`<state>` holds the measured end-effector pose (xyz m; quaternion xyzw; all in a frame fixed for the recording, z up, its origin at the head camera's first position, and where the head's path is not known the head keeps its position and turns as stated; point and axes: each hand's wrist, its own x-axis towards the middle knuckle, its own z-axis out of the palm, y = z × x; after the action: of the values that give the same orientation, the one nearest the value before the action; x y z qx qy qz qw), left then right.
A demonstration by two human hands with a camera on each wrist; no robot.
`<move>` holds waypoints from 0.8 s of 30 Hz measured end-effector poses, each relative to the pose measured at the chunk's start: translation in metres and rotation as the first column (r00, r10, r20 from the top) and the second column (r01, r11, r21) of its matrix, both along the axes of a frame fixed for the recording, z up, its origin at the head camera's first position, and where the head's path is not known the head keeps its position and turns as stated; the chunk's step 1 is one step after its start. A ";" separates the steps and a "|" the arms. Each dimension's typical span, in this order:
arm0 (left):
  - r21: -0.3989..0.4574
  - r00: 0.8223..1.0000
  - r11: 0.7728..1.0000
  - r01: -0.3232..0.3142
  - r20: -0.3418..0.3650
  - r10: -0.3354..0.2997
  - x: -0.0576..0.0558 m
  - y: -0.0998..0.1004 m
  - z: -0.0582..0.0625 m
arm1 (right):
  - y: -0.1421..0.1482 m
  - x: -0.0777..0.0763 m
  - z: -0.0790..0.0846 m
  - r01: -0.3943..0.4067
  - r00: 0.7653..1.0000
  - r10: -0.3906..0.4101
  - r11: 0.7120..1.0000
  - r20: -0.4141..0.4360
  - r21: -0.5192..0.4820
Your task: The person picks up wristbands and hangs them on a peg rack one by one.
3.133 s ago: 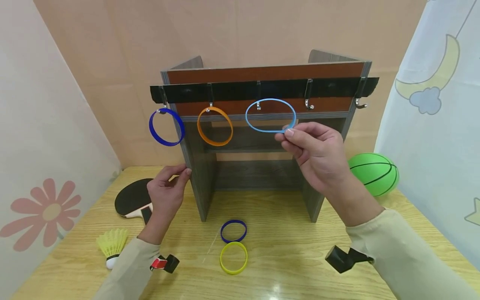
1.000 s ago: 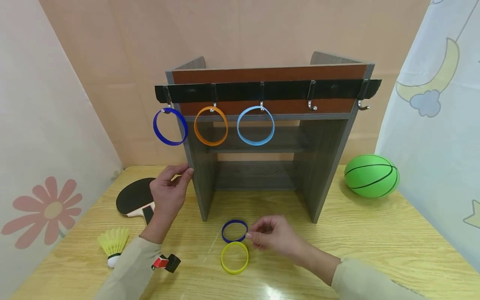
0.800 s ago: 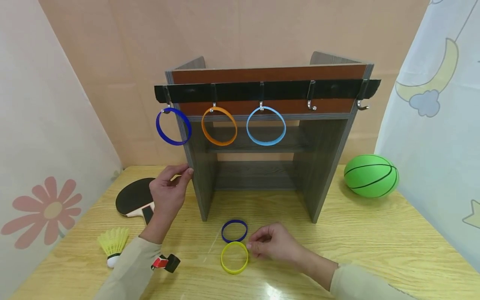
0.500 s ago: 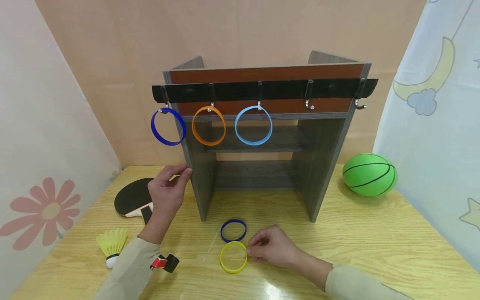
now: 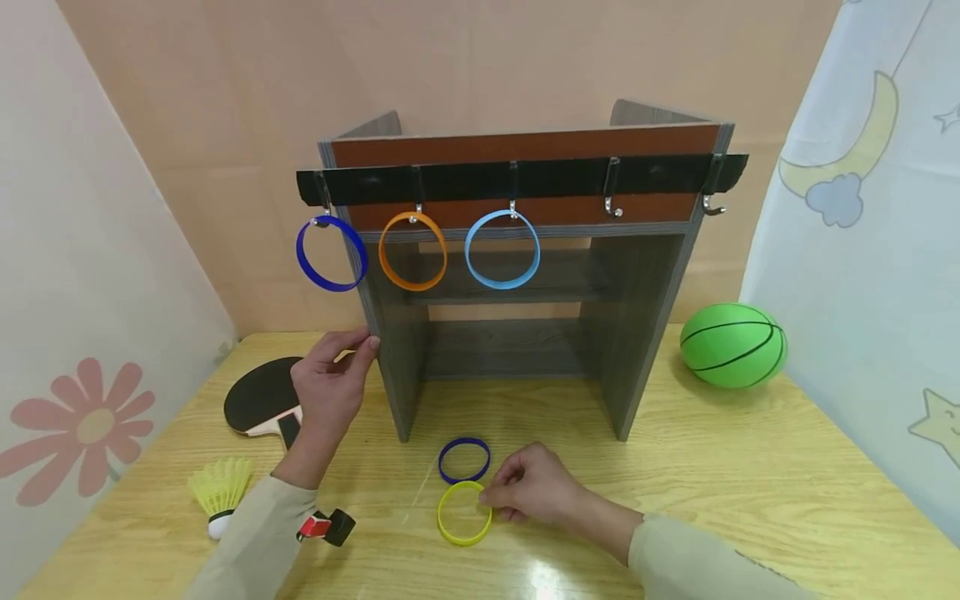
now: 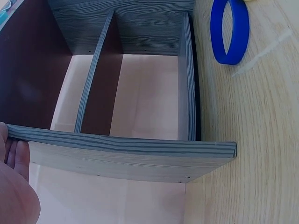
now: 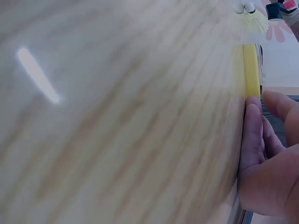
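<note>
My left hand (image 5: 330,387) pinches the front edge of the grey wooden shelf unit's left side panel (image 6: 126,147). Low over the table, my right hand (image 5: 536,487) has thumb and fingertips on either side of the right edge of a yellow silicone wristband (image 5: 441,521). In the right wrist view that yellow band stands out past the fingertips. A dark blue wristband (image 5: 442,471) lies flat just behind it. On the shelf's hook rail (image 5: 465,180) hang a blue wristband (image 5: 302,260), an orange wristband (image 5: 383,260) and a light blue wristband (image 5: 468,260).
Two hooks at the right of the rail carry nothing, one of them the fourth hook (image 5: 612,207). Left of the shelf lie a table tennis paddle (image 5: 258,396) and a yellow shuttlecock (image 5: 221,492). A green ball (image 5: 733,346) rests at the right.
The light blue wristband has gone from my right hand onto the third hook. My right hand came down to the table and moved from the dark blue band to the yellow one.
</note>
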<state>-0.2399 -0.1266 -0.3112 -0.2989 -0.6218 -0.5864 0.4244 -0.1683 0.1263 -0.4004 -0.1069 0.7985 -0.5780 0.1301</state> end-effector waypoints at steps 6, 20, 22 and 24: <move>0.006 1.000 1.000 0.004 0.005 -0.004 0.001 0.000 0.001 | -0.002 -0.001 0.001 -0.001 1.000 0.001 1.000 0.005 0.019; 0.005 1.000 1.000 0.013 0.004 -0.013 -0.001 -0.001 0.000 | -0.003 -0.003 0.002 0.012 0.995 -0.015 0.999 0.095 0.038; 0.002 1.000 1.000 0.006 -0.002 -0.006 -0.001 -0.001 0.000 | -0.003 -0.003 0.002 0.012 0.995 -0.014 0.999 0.094 0.031; -0.001 1.000 1.000 -0.004 -0.006 0.004 0.000 -0.001 -0.001 | -0.004 -0.003 0.002 0.012 0.996 -0.015 0.999 0.091 0.032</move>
<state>-0.2403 -0.1273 -0.3117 -0.2996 -0.6215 -0.5841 0.4275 -0.1717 0.1228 -0.3988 -0.0730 0.8012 -0.5707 0.1644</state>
